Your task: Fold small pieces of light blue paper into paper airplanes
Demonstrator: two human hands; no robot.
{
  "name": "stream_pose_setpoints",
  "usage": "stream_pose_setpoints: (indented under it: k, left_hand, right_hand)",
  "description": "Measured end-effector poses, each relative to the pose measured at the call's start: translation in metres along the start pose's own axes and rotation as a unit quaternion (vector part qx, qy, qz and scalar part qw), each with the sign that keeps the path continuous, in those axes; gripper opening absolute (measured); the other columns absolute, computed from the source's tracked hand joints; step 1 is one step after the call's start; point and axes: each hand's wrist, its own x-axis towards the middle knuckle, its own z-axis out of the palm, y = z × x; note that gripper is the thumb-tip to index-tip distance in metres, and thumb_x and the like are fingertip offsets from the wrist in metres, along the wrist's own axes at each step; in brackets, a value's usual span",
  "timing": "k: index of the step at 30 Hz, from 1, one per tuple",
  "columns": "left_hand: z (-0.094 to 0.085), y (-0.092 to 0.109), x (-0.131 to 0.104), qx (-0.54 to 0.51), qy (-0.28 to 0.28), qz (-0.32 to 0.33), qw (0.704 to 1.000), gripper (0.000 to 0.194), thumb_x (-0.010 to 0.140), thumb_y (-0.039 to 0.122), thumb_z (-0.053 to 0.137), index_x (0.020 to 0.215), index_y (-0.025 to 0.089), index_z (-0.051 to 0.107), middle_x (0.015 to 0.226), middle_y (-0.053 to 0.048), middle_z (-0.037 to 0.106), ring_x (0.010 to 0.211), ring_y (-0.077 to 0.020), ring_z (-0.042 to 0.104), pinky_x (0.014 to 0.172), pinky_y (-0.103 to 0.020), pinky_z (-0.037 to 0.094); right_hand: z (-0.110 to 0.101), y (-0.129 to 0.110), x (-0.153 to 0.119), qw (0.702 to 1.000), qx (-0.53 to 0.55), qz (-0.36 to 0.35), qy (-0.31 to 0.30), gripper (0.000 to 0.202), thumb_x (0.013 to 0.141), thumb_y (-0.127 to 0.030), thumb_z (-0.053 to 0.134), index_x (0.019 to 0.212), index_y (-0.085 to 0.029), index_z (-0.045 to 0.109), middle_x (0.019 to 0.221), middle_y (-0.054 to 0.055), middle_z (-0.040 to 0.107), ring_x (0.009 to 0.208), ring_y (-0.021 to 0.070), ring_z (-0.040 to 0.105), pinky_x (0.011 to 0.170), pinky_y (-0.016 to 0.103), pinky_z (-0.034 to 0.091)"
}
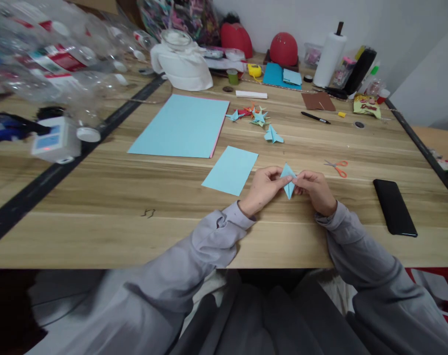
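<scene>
On my head view, the left hand and right hand partly hid the folded blue paper; bottles at far left blurred. I saw both hands angled inward, fingertips pinching it, right of the small blue sheet.

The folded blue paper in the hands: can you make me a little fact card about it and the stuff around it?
Held thing: folded blue paper, diamond-shaped
Left hand: pinching its left side
Right hand: pinching its right side
Flat nearby: small blue sheet, left of the paper
Beyond the hands: folded blue figure
To the right: orange-handled scissors, black phone
</scene>
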Motion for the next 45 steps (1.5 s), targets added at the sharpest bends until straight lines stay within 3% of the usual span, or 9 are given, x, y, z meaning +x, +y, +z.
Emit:
stream_pose_setpoints:
  k: [8, 14, 21, 31, 39, 45]
  left_hand:
    - [-0.001, 0.002, -0.001, 0.027, -0.003, -0.017, 0.999, 0.041, 0.073, 0.053, 0.075, 0.063, 0.013, 0.067, 0.061, -0.003, 0.064, 0.055, -0.0113, 0.055, 0.053, -0.024, 0.045]
    - [-0.001, 0.01, -0.002, -0.011, 0.0, -0.018, 1.0, 0.03, 0.067, 0.041, 0.078, 0.078, 0.014, 0.07, 0.069, -0.002, 0.066, 0.059, -0.0123, 0.059, 0.051, -0.022, 0.047]
    - [-0.002, 0.003, 0.001, 0.023, -0.004, 0.002, 1.0, 0.024, 0.069, 0.03, 0.073, 0.059, 0.016, 0.057, 0.054, 0.003, 0.055, 0.047, -0.0082, 0.051, 0.046, -0.021, 0.041]
    - [-0.006, 0.004, 0.002, 0.079, -0.003, -0.022, 0.997, 0.031, 0.067, 0.035, 0.075, 0.051, 0.015, 0.057, 0.046, 0.002, 0.054, 0.046, -0.0088, 0.048, 0.047, -0.021, 0.035]
    - [-0.008, 0.012, 0.005, 0.013, -0.001, -0.038, 0.999, 0.017, 0.06, 0.026, 0.079, 0.066, 0.013, 0.069, 0.055, 0.0, 0.063, 0.045, -0.0096, 0.055, 0.047, -0.022, 0.046]
    - [-0.02, 0.018, 0.01, 0.015, -0.076, -0.086, 0.993, 0.007, 0.064, 0.015, 0.076, 0.069, 0.01, 0.073, 0.052, -0.005, 0.067, 0.046, -0.0134, 0.062, 0.05, -0.024, 0.053]
  right_hand:
    - [0.005, -0.001, -0.001, 0.997, 0.072, 0.033, -0.025, 0.041, 0.063, -0.052, 0.082, 0.067, -0.019, 0.058, 0.054, -0.002, 0.062, 0.047, 0.0095, 0.054, 0.049, 0.023, 0.041]
    - [0.004, -0.004, 0.0, 0.994, 0.089, 0.06, -0.026, 0.037, 0.061, -0.045, 0.081, 0.059, -0.018, 0.055, 0.048, -0.002, 0.059, 0.041, 0.01, 0.053, 0.041, 0.022, 0.036]
    - [0.005, -0.003, -0.002, 0.993, 0.084, 0.066, -0.049, 0.04, 0.061, -0.044, 0.083, 0.079, -0.019, 0.057, 0.057, -0.002, 0.066, 0.044, 0.0114, 0.057, 0.043, 0.023, 0.044]
    - [0.004, -0.007, -0.003, 0.99, 0.051, 0.082, -0.098, 0.044, 0.064, -0.045, 0.083, 0.087, -0.018, 0.057, 0.059, -0.004, 0.066, 0.047, 0.0098, 0.058, 0.047, 0.021, 0.048]
    - [0.001, -0.002, -0.001, 0.991, 0.023, 0.092, -0.098, 0.043, 0.061, -0.045, 0.084, 0.079, -0.018, 0.056, 0.055, -0.003, 0.065, 0.044, 0.0095, 0.057, 0.044, 0.02, 0.044]
    - [0.0, -0.003, 0.0, 0.988, -0.001, 0.107, -0.109, 0.041, 0.06, -0.042, 0.084, 0.078, -0.018, 0.057, 0.051, -0.003, 0.063, 0.04, 0.0092, 0.055, 0.039, 0.019, 0.039]
